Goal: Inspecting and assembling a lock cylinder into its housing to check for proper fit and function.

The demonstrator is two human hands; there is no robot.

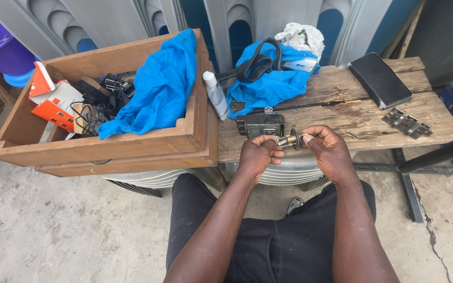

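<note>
Both forearms are converging at frame centre: left hand (pixel 258 153) and right hand (pixel 327 149) are pinching opposite ends of a brass lock cylinder (pixel 291 140), lying horizontally between them.

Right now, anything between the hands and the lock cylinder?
Nothing visible. Both hands already pinch the brass cylinder: left hand on its left end, right hand on its right. The dark lock body lies behind it on the bench, apart.
</note>
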